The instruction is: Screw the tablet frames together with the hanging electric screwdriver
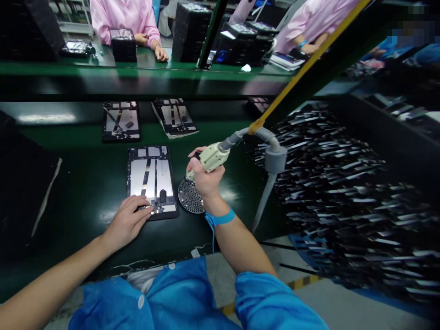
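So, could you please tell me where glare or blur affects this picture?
Head view: a bright streak of glare on the dark surface at upper left, softer reflections on the green bench; head view, right side: the packed parts look smeared and streaky; head view, centre: the opened tablet under the left hand is fairly clear.

Bench glossy, smooth; tool plastic; disc shiny metal; sleeve cloth; blurred strips perhaps glossy.
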`<state>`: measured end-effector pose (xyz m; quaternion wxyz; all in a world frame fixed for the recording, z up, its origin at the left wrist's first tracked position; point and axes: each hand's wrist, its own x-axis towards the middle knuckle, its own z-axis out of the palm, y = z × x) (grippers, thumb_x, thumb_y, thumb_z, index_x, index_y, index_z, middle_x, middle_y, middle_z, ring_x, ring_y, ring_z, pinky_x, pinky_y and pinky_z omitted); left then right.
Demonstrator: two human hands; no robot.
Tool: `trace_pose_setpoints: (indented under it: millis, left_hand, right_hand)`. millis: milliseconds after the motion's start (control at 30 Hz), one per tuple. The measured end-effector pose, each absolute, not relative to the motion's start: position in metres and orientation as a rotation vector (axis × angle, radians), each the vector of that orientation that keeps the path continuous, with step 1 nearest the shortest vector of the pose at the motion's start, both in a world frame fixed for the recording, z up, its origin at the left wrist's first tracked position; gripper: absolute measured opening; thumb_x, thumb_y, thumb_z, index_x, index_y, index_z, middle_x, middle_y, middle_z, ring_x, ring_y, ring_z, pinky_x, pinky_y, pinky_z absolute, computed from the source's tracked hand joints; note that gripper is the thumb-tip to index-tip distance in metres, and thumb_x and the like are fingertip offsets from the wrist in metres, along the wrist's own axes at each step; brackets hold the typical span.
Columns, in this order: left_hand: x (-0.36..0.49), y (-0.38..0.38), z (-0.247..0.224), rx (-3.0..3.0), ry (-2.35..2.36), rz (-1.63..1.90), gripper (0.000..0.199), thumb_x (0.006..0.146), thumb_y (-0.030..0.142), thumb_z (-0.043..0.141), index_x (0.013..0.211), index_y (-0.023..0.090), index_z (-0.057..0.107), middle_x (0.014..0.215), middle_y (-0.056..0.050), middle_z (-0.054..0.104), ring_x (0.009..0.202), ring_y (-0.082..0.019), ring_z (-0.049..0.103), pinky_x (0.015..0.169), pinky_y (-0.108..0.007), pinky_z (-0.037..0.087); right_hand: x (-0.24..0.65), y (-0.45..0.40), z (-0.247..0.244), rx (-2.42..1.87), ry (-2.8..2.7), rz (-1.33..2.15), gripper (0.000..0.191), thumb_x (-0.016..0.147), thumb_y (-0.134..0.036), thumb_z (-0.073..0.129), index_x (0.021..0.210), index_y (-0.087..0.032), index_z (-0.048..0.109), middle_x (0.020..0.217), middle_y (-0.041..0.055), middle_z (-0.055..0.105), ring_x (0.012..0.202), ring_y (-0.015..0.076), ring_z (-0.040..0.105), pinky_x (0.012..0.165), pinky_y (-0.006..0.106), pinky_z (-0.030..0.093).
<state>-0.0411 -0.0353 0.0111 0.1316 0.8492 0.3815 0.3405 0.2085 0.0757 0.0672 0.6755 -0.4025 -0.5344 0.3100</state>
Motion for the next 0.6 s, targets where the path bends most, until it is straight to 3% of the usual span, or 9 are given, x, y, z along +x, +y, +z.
trace_pose_setpoints:
  millis: [267, 467, 600]
  left_hand:
    - [-0.019, 0.004, 0.038, 2.439, 1.281, 0.832, 0.017, 0.098, 0.031, 0.064, 0.104, 0.019, 0.075, 0.107, -0.009, 0.067, 0.104, -0.025, 0.062, 0.092, -0.046, 0.052]
    - [0.029, 0.023, 0.050, 2.372, 1.298, 0.959, 0.030, 0.089, 0.032, 0.075, 0.116, 0.018, 0.072, 0.100, -0.009, 0.066, 0.099, -0.026, 0.058, 0.086, -0.042, 0.050]
    - [0.043, 0.030, 0.050, 2.362, 1.210, 0.868, 0.008, 0.093, 0.026, 0.070, 0.095, 0.021, 0.076, 0.090, -0.006, 0.068, 0.091, -0.023, 0.060, 0.082, -0.040, 0.047]
  right_hand:
    - [0.195, 0.065, 0.095, -0.800, -1.173, 0.771, 0.024, 0.086, -0.036, 0.070, 0.104, -0.023, 0.060, 0.088, -0.0006, 0.066, 0.052, 0.0074, 0.059, 0.048, 0.023, 0.050]
    - [0.191, 0.052, 0.100, -0.721, -1.134, 0.889, 0.025, 0.087, -0.036, 0.069, 0.106, -0.022, 0.059, 0.091, 0.0004, 0.066, 0.051, 0.0078, 0.058, 0.048, 0.024, 0.051]
    - [0.193, 0.044, 0.100, -0.745, -1.123, 0.913, 0.028, 0.086, -0.041, 0.068, 0.103, -0.021, 0.060, 0.089, 0.0013, 0.065, 0.050, 0.0081, 0.057, 0.046, 0.023, 0.050]
